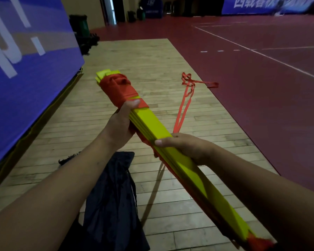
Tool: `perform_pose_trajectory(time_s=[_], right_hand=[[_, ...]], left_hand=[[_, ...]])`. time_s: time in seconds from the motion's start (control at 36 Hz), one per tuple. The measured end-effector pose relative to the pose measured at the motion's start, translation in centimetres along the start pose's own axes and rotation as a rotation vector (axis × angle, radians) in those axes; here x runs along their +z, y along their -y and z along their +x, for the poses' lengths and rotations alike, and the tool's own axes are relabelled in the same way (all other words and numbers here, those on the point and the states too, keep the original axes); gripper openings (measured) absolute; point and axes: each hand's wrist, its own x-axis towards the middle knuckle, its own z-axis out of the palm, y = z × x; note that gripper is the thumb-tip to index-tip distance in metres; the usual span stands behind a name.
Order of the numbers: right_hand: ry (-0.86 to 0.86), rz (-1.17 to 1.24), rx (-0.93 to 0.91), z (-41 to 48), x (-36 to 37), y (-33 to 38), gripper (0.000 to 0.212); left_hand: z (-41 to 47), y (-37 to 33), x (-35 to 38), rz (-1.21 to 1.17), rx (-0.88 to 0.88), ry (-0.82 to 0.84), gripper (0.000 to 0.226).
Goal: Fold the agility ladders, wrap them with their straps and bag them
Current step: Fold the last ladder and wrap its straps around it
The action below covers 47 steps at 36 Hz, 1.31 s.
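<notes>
A folded agility ladder, a stack of yellow rungs, runs diagonally from upper left to lower right. Red strap wrapping covers its far end. My left hand grips the bundle just below that wrapping, thumb on top. My right hand grips the middle of the bundle. A loose red strap tail rises from my right hand and trails in the air to the right. The dark bag lies crumpled on the floor below my arms.
Pale wooden flooring lies under me, bordered on the right by dark red court floor with white lines. A blue banner wall stands along the left. Green bins are far back.
</notes>
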Motion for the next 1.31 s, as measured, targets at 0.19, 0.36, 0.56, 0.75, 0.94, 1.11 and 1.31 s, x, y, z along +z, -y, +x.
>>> perform_pose_trajectory(time_s=[0.19,0.36,0.56,0.75,0.94,1.11,1.31], right_hand=[[0.111,0.132,-0.106,-0.7,0.7,0.5,0.025],[-0.454,-0.293,-0.078,0.2,0.5,-0.5,0.026],[-0.697,-1.226,-0.023,0.9,2.9,-1.4,0.019],[-0.483,-0.65,-0.128,0.6,1.7,-0.4,0.051],[0.017,0.12,0.016,-0.2,0.4,-1.5,0.051],[0.296,0.27,0.038,-0.4,0.8,-0.6,0.037],[-0.152,-0.127,0.017,-1.5,-0.6,-0.6,0.034]], left_hand=[[-0.1,-0.9,-0.9,0.28,-0.138,0.084,0.054],[-1.0,0.2,-0.7,0.702,-0.409,0.097,0.072],[-0.7,3.6,1.8,0.394,-0.356,-0.231,0.043],[-0.1,2.3,1.9,0.293,-0.149,-0.394,0.034],[-0.6,0.8,1.5,0.13,0.003,-0.16,0.036],[-0.2,0.1,0.8,0.187,-0.023,-0.104,0.038],[-0.1,0.6,-1.6,0.55,-0.335,-0.006,0.056]])
